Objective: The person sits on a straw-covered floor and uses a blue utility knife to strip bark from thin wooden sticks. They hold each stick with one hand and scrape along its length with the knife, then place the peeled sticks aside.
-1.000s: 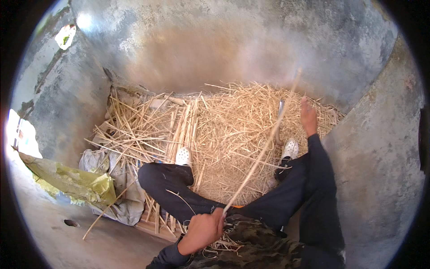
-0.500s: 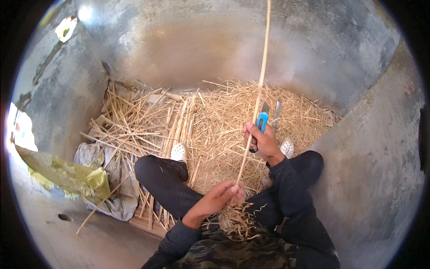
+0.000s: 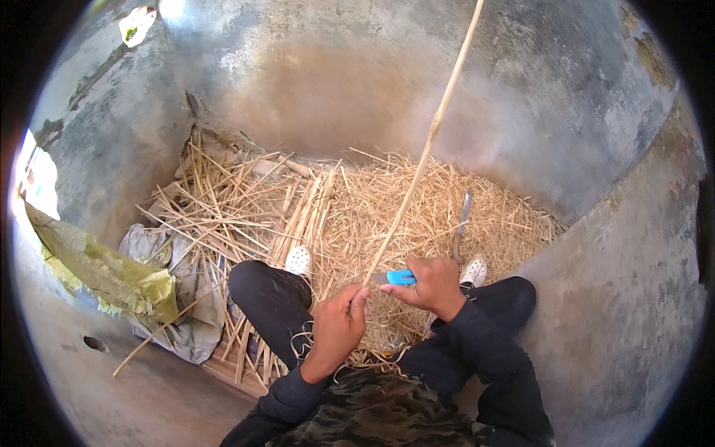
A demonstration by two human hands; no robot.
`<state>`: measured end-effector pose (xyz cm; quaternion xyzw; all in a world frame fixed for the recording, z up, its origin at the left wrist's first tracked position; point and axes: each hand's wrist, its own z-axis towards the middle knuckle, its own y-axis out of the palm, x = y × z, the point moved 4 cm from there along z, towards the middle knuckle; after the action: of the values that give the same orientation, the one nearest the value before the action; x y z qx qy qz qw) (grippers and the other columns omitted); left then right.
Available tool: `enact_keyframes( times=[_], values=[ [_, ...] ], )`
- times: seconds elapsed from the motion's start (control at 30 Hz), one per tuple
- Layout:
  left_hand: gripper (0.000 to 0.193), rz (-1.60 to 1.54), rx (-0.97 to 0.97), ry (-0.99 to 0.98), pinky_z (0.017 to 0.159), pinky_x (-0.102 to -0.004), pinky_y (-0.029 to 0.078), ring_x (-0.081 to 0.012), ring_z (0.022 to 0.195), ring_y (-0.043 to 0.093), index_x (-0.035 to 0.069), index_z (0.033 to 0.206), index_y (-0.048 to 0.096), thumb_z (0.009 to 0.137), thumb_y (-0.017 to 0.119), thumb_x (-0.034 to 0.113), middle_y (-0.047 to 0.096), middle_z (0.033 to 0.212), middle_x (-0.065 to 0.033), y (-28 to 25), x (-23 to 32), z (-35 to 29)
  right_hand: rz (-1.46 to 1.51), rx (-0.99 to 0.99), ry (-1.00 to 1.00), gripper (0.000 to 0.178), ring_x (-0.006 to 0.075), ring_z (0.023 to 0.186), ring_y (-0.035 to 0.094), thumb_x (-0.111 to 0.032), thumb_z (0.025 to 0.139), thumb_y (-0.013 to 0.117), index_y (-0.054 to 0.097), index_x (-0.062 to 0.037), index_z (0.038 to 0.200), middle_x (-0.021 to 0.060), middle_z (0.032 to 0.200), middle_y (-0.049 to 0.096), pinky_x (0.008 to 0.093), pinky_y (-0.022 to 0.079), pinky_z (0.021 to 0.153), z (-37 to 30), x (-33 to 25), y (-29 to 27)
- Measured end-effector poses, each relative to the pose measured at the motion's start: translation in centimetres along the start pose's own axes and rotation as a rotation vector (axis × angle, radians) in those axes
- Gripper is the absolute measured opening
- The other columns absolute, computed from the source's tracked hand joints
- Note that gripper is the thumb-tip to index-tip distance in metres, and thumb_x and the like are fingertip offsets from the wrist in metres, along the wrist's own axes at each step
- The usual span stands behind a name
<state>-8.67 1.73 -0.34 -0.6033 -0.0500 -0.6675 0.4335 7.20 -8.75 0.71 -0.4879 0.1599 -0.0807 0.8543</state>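
Observation:
A long, thin bamboo strip [image 3: 426, 153] slants from my lap up past the top edge of the view. My left hand [image 3: 337, 329] is closed around its lower end, thumb on top. In my right hand [image 3: 434, 287] is a blue box cutter [image 3: 400, 277], fingers wrapped round its handle. Its short blade points left and meets, or nearly meets, the strip just above my left fingers. Curled shavings [image 3: 372, 361] lie in my lap below the hands.
Pale shavings [image 3: 417, 208] cover the floor ahead, with a long-bladed knife [image 3: 463, 216] on them by my right shoe [image 3: 474, 271]. Split sticks [image 3: 216, 201] are heaped at the left, near a grey cloth [image 3: 197, 320] and a yellowish sheet [image 3: 112, 272]. Concrete walls [image 3: 335, 82] surround me.
My right hand has come down and turned, bringing the cutter's blade from upright to sideways at the strip. My left hand has moved slightly left and up, and the strip leans further right.

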Motion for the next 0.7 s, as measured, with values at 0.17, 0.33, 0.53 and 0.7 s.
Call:
enact_keyframes(
  times=[0.17,0.33,0.53,0.7],
  values=[
    [0.017,0.073,0.032,0.035,0.048,-0.0346,0.04,-0.0285,0.05,0.056,0.001,0.085,0.059,0.093,0.052,0.014,0.052,0.059,-0.0141,-1.2,1.3,-0.1,-0.108,0.207,-0.098,0.066,0.0236,0.039,0.052,-0.073,0.067,0.063,0.045,-0.0114,0.054,0.0062,0.045,0.048,0.0355,0.039,0.042,1.9,-0.3,-1.8],
    [0.016,0.141,0.06,0.045,0.048,-0.0392,0.04,-0.0389,0.055,0.054,0.001,0.085,0.057,0.093,0.052,0.013,0.051,0.062,-0.02,-1.4,1.7,0.4,-0.148,0.201,-0.147,0.068,0.0227,0.039,0.051,-0.076,0.066,0.061,0.044,-0.0117,0.053,0.0053,0.044,0.047,0.0349,0.039,0.042,3.0,0.8,-0.4],
    [0.014,0.196,0.008,0.034,0.048,-0.0457,0.04,-0.0436,0.059,0.055,0.002,0.085,0.054,0.093,0.051,0.013,0.051,0.061,-0.0228,-0.7,0.6,1.1,-0.198,0.214,-0.194,0.07,0.0218,0.038,0.051,-0.08,0.064,0.058,0.045,-0.0126,0.052,0.0044,0.042,0.046,0.0342,0.038,0.042,5.3,3.1,0.2],
    [0.013,0.144,-0.003,-0.037,0.049,-0.0488,0.04,-0.0446,0.058,0.054,0.003,0.086,0.053,0.093,0.049,0.012,0.052,0.06,-0.0234,-0.1,0.3,1.1,-0.235,0.212,-0.168,0.068,0.0229,0.037,0.05,-0.079,0.065,0.059,0.048,-0.0123,0.052,0.0048,0.042,0.046,0.0356,0.039,0.04,8.0,6.0,0.8]
  ],
)
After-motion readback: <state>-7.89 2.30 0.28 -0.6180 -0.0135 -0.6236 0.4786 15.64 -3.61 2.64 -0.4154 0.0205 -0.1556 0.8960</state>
